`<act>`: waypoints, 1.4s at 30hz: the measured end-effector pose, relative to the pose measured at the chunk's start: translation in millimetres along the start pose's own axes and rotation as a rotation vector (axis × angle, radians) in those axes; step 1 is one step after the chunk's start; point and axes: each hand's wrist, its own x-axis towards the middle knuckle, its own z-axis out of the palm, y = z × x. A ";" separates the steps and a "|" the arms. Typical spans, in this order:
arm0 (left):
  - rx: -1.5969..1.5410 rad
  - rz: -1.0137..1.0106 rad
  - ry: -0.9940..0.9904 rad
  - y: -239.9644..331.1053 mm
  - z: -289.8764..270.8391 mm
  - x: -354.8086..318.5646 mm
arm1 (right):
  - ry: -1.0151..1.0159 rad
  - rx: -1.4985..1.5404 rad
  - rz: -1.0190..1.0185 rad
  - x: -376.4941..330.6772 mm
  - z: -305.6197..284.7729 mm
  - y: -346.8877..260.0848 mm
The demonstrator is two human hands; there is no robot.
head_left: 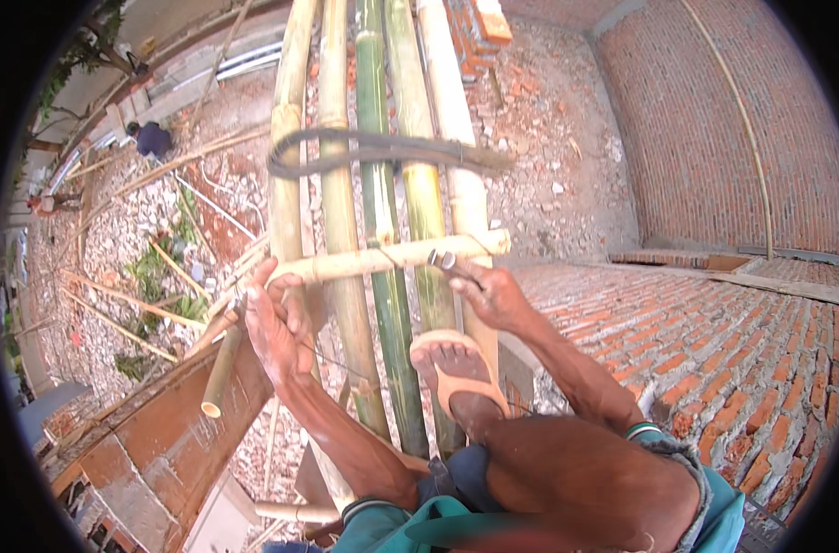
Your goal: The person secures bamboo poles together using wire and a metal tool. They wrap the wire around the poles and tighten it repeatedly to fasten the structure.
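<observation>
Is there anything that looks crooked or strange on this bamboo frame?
Yes. The black strap around the upright bamboo poles sags unevenly, lower at its left end. The crossbar also lies slightly tilted.

The tool (445,260) in the right hand (490,293) is mostly buried in the grip, its kind unclear. The left hand (277,327) covers the crosspiece's (383,258) near end. The bamboo poles (383,111) run off the top edge, and their lower ends vanish behind the sandalled foot (456,369). The distant crouching person (150,138) is too small to read.
</observation>
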 end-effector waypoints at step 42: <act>-0.148 0.183 -0.031 -58.0 21.2 5.9 | -0.215 1.061 0.436 9.9 62.0 -63.2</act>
